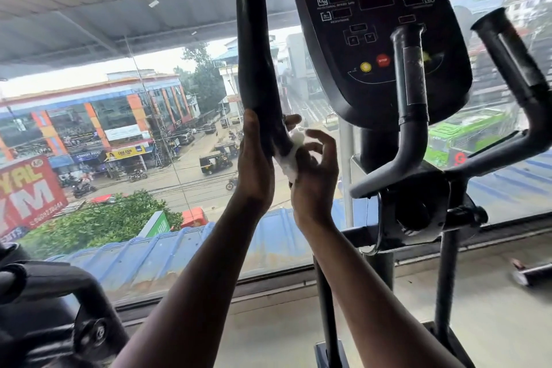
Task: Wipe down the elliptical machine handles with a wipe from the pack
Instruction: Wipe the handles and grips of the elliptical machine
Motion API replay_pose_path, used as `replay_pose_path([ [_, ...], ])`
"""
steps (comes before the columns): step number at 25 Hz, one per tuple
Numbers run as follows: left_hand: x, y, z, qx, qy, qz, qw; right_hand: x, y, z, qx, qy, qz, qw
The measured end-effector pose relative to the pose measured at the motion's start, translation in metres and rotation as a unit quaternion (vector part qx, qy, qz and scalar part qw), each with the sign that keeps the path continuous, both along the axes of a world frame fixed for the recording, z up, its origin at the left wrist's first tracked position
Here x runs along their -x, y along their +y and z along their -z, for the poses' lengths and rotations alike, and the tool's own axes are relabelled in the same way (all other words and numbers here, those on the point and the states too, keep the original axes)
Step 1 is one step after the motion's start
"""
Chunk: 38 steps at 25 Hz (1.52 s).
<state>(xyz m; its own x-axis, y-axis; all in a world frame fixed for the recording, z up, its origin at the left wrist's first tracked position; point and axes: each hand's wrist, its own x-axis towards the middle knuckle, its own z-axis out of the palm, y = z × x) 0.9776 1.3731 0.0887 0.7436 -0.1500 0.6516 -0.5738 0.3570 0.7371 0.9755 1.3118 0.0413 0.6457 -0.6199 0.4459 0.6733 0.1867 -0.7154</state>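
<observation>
A long black moving handle of the elliptical rises from the centre to the top edge. My left hand wraps around its lower part from the left, fingertips showing on the far side. A crumpled white wipe is pressed against the handle just below that grip. My right hand holds the wipe against the bar with palm and thumb, its fingers spread and curled. The wipe pack is not in view.
The black console stands right of the handle. Two short grey fixed grips branch below it. A large window fills the background. Another machine sits at bottom left.
</observation>
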Motion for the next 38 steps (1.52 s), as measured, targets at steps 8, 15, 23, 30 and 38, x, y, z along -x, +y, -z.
replay_pose_path([
  [8,-0.003,0.0,0.001,-0.001,0.001,-0.007,1.0,-0.009,-0.013,0.027,0.225,-0.013,0.133,0.965],
  [15,-0.004,-0.002,0.003,0.009,0.013,0.008,1.0,0.004,0.0,0.012,0.222,-0.11,0.123,0.961],
  [23,-0.002,-0.007,0.003,0.023,0.007,0.017,1.0,-0.015,-0.008,0.038,0.193,0.025,0.121,0.973],
  [30,-0.013,-0.009,0.006,0.051,0.021,0.032,0.998,-0.034,-0.021,0.061,0.202,0.166,0.093,0.961],
  [38,-0.019,-0.013,0.008,0.075,0.035,0.026,0.996,-0.049,-0.032,0.07,0.202,0.216,0.07,0.953],
])
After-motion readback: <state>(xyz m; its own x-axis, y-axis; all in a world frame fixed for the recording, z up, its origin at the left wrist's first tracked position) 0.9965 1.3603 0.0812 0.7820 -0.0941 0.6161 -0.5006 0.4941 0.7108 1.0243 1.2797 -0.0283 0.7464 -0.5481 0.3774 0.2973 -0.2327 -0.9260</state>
